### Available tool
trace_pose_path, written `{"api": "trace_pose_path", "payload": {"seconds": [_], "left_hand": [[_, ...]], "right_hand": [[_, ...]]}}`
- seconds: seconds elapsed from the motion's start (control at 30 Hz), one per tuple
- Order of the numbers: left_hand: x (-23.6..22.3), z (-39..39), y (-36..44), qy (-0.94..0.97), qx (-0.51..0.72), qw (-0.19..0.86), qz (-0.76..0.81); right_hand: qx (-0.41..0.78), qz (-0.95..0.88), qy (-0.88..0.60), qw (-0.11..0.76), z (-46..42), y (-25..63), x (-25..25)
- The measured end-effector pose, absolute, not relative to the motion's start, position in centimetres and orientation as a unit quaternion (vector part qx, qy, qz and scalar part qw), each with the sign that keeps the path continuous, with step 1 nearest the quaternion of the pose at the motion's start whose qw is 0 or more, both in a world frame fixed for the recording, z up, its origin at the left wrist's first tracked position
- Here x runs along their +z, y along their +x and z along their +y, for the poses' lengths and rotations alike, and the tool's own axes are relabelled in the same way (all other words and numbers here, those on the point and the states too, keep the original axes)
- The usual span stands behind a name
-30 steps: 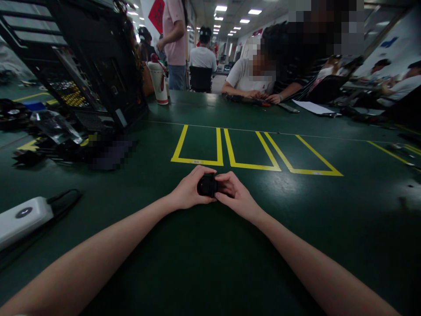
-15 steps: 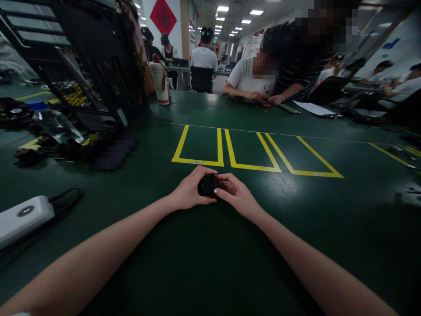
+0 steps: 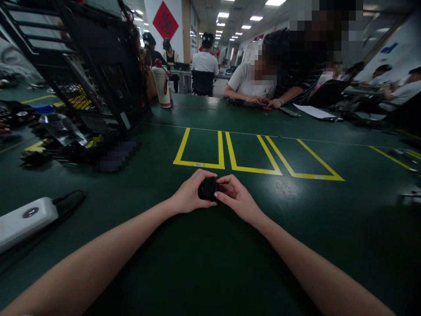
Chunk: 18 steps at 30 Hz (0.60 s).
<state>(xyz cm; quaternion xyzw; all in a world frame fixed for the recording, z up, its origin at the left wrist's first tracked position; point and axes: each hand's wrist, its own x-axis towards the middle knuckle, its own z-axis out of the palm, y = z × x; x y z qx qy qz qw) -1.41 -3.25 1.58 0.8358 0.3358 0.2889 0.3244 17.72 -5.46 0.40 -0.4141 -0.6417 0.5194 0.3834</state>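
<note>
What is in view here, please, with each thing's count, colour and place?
small part: 1, black, centre
table: 1, dark green, foreground
tape outlines: 3, yellow, on the table, centre
equipment case: 1, black, left
bottle: 1, clear with blue cap, left
loose parts: several, black, around the bottle
cup: 1, mostly white, right of the equipment case
device: 1, white, left edge
paper: 1, white, far right
wall sign: 1, red, background
co-workers: several, mixed clothing, background
ceiling lights: several, white, above
left hand: 1, bare, around the small part
right hand: 1, bare, holding the small part
</note>
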Motion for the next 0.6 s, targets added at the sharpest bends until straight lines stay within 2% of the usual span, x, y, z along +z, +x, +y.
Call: {"api": "trace_pose_path", "payload": {"seconds": [0.17,0.37,0.6], "left_hand": [[1.5,-3.1,-1.4,0.837,0.291,0.325,0.331],[0.7,-2.9,-1.3,0.840,0.309,0.301,0.331],[0.7,-2.9,-1.4,0.839,0.310,0.309,0.324]], "right_hand": [[0.528,-0.644,-0.423,0.358,-5.2,17.9,0.4],[0.526,-0.652,-0.375,0.398,-5.2,17.9,-0.3],[0.520,-0.648,-0.384,0.402,-5.3,17.7,-0.1]]}}
